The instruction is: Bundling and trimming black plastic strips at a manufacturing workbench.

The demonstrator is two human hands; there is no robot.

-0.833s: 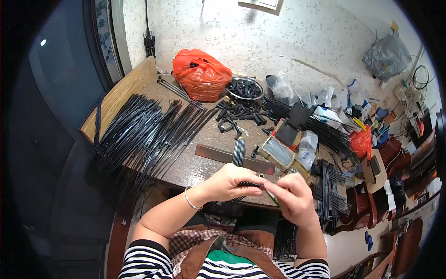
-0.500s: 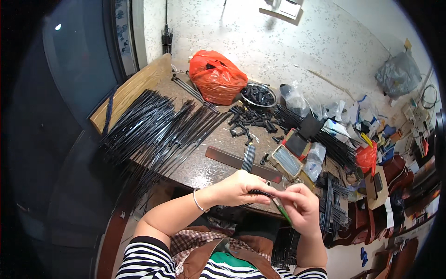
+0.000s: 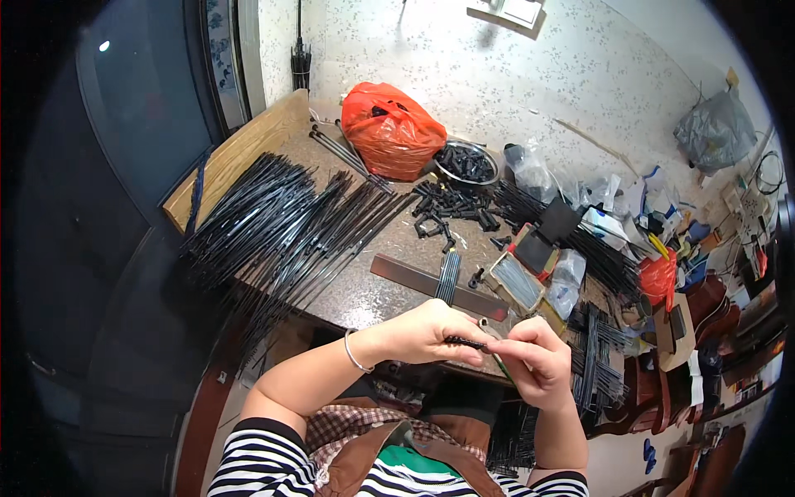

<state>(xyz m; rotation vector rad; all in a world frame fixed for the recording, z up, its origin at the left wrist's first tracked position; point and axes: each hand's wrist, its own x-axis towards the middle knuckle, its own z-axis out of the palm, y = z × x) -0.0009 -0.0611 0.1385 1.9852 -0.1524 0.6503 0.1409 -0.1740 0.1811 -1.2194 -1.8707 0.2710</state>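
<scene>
My left hand (image 3: 435,331), a metal bangle at its wrist, is closed on a slim black rod-like piece (image 3: 465,340) with a bumpy surface. The far end of that piece meets the fingertips of my right hand (image 3: 537,361), which are pinched together. A thin green tool (image 3: 503,367) slants down beside the right fingers, and its lower part is hidden by that hand. Just beyond the hands, a bundle of thin grey rods (image 3: 448,277) lies across a long dark brown bar (image 3: 397,274) on the table.
Long black rods (image 3: 265,215) heap at the left, overhanging the edge. Behind are a red plastic bag (image 3: 391,132), a metal bowl (image 3: 494,176) and loose black fittings (image 3: 455,207). To the right stand a box of thin rods (image 3: 517,282), clear bags (image 3: 567,277) and more black rods (image 3: 609,261).
The view has shifted slightly, so the table things sit a little higher and further right. Both hands keep their grip near each other, and less of the green tool shows now.
</scene>
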